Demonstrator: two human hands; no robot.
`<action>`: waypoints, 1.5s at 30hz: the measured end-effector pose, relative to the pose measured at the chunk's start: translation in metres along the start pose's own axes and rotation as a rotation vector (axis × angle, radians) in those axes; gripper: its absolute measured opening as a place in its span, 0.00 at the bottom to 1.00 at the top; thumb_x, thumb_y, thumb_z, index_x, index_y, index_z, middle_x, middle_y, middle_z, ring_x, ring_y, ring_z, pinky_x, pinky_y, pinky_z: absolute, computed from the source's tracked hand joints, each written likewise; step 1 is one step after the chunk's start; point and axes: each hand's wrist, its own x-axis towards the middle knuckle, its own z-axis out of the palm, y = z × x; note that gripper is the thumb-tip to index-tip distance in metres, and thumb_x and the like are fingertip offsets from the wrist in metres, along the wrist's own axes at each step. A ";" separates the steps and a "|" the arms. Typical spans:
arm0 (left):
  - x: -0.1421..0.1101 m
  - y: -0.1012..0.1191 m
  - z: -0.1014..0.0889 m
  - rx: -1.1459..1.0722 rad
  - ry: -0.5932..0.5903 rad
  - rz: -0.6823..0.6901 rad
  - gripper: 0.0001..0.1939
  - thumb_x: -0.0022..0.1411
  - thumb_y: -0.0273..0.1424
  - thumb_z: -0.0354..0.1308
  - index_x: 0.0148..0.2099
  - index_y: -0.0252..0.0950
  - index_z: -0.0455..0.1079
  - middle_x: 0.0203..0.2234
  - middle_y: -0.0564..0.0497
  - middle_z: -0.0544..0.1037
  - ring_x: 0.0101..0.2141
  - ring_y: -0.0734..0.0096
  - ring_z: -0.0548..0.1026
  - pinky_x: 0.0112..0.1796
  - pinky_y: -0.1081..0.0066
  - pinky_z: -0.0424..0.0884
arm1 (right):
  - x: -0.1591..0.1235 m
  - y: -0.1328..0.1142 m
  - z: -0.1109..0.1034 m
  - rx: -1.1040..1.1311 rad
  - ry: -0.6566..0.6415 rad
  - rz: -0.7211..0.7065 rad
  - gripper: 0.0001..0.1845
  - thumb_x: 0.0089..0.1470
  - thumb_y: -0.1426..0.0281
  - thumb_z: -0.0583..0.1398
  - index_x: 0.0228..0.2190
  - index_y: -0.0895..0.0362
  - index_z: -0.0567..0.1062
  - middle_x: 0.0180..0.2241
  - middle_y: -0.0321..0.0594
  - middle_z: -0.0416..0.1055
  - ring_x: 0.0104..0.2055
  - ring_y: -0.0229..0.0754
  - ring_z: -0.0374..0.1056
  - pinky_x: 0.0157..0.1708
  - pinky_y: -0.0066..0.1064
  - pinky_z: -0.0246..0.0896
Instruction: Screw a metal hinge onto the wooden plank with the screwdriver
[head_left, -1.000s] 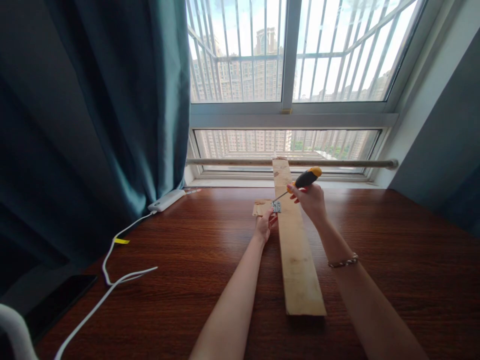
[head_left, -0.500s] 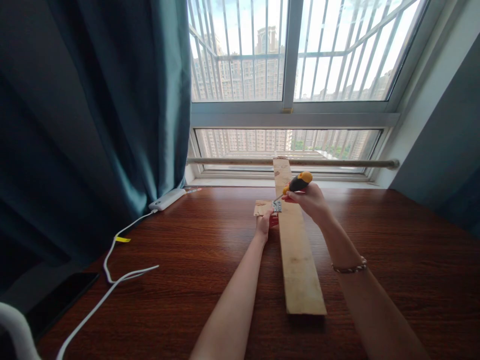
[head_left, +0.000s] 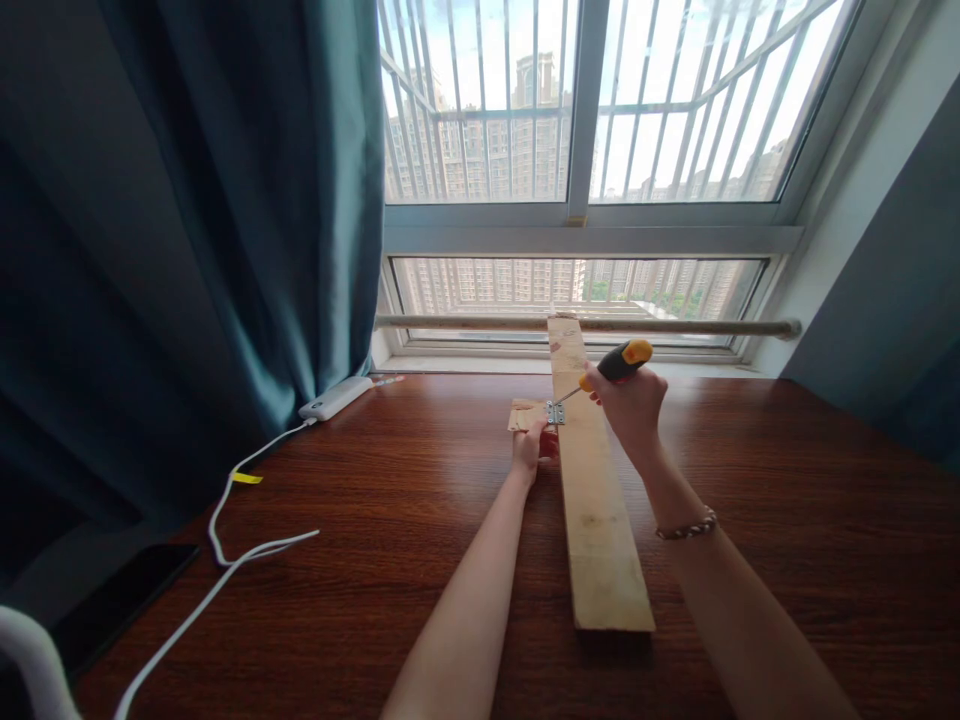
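Note:
A long pale wooden plank (head_left: 596, 510) lies lengthwise on the dark wooden table (head_left: 390, 520), its far end resting on a rod by the window. A small metal hinge (head_left: 556, 412) sits at the plank's left edge, joined to a small wooden piece (head_left: 523, 413). My right hand (head_left: 631, 405) is closed around a screwdriver with a black and yellow handle (head_left: 624, 360), its tip down at the hinge. My left hand (head_left: 531, 447) rests at the plank's left edge just below the hinge, fingers curled against the wood.
A white power bank (head_left: 334, 398) with a white cable (head_left: 225, 560) lies at the left near a teal curtain (head_left: 225, 230). A black phone (head_left: 112, 600) lies at the lower left. A horizontal rod (head_left: 675, 326) runs before the barred window.
My right hand turned the screwdriver: the handle dipped lower and leftward, then came back up and to the right. My left hand stayed by the hinge.

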 end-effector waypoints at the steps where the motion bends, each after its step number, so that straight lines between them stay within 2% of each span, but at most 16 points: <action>1: 0.000 -0.001 -0.001 0.014 -0.015 -0.042 0.10 0.53 0.38 0.57 0.31 0.36 0.69 0.18 0.50 0.74 0.19 0.67 0.71 0.27 0.63 0.71 | 0.001 -0.002 -0.002 0.036 -0.006 0.025 0.20 0.45 0.55 0.61 0.15 0.58 0.72 0.14 0.39 0.70 0.19 0.44 0.71 0.26 0.31 0.64; 4: 0.001 -0.003 -0.002 0.027 -0.037 -0.064 0.11 0.53 0.39 0.55 0.26 0.37 0.66 0.14 0.52 0.71 0.12 0.73 0.62 0.19 0.67 0.66 | 0.003 -0.005 -0.007 0.091 -0.053 0.059 0.20 0.45 0.56 0.61 0.14 0.58 0.71 0.12 0.38 0.69 0.18 0.43 0.70 0.25 0.30 0.64; 8: 0.002 -0.003 -0.001 -0.007 -0.031 -0.027 0.09 0.52 0.38 0.56 0.26 0.37 0.66 0.14 0.53 0.71 0.12 0.75 0.62 0.17 0.71 0.62 | 0.003 -0.005 -0.006 0.054 -0.083 0.040 0.19 0.44 0.57 0.62 0.13 0.57 0.71 0.12 0.37 0.69 0.19 0.44 0.71 0.26 0.31 0.64; 15: 0.003 -0.003 -0.001 -0.060 -0.033 -0.027 0.09 0.52 0.38 0.59 0.27 0.37 0.67 0.14 0.53 0.70 0.13 0.74 0.63 0.20 0.69 0.63 | 0.004 -0.003 -0.006 0.003 -0.137 0.019 0.19 0.45 0.57 0.61 0.14 0.56 0.71 0.13 0.39 0.70 0.22 0.46 0.72 0.28 0.33 0.64; 21: 0.001 -0.001 0.000 -0.043 -0.034 -0.022 0.07 0.53 0.36 0.57 0.28 0.38 0.70 0.15 0.52 0.71 0.17 0.69 0.68 0.25 0.65 0.67 | 0.007 -0.006 -0.009 -0.038 -0.160 0.010 0.16 0.43 0.57 0.62 0.17 0.56 0.70 0.17 0.40 0.72 0.25 0.47 0.72 0.29 0.33 0.62; 26: 0.001 -0.001 0.000 -0.036 -0.034 -0.003 0.08 0.53 0.36 0.57 0.26 0.37 0.68 0.15 0.52 0.71 0.15 0.72 0.65 0.22 0.67 0.66 | 0.006 -0.009 -0.011 -0.070 -0.143 -0.025 0.15 0.43 0.58 0.62 0.18 0.56 0.70 0.16 0.40 0.72 0.25 0.48 0.72 0.30 0.34 0.63; 31: 0.002 -0.003 0.000 -0.048 -0.029 -0.003 0.08 0.52 0.36 0.59 0.28 0.37 0.69 0.15 0.52 0.72 0.14 0.72 0.65 0.21 0.68 0.65 | 0.006 -0.006 -0.009 0.137 -0.233 0.019 0.16 0.41 0.56 0.64 0.20 0.58 0.72 0.16 0.39 0.72 0.20 0.45 0.71 0.24 0.32 0.65; 35: 0.002 -0.003 0.000 -0.066 -0.020 -0.012 0.08 0.51 0.36 0.60 0.28 0.36 0.68 0.16 0.51 0.71 0.15 0.73 0.65 0.21 0.68 0.64 | 0.007 -0.003 -0.008 0.216 -0.264 0.040 0.16 0.38 0.57 0.66 0.21 0.58 0.74 0.18 0.40 0.73 0.19 0.45 0.71 0.21 0.32 0.66; 42: 0.000 -0.001 0.000 -0.090 -0.035 -0.008 0.10 0.50 0.38 0.61 0.31 0.36 0.70 0.17 0.51 0.72 0.16 0.72 0.66 0.22 0.69 0.65 | 0.012 0.001 -0.015 0.390 -0.472 0.119 0.13 0.33 0.68 0.67 0.26 0.57 0.73 0.28 0.39 0.77 0.29 0.46 0.74 0.29 0.35 0.70; 45: 0.000 0.000 0.000 -0.099 -0.044 -0.018 0.10 0.50 0.37 0.60 0.32 0.36 0.70 0.17 0.51 0.73 0.16 0.72 0.67 0.21 0.70 0.64 | 0.011 -0.003 -0.019 0.366 -0.505 0.121 0.11 0.35 0.68 0.66 0.26 0.57 0.72 0.26 0.40 0.76 0.28 0.46 0.73 0.28 0.35 0.70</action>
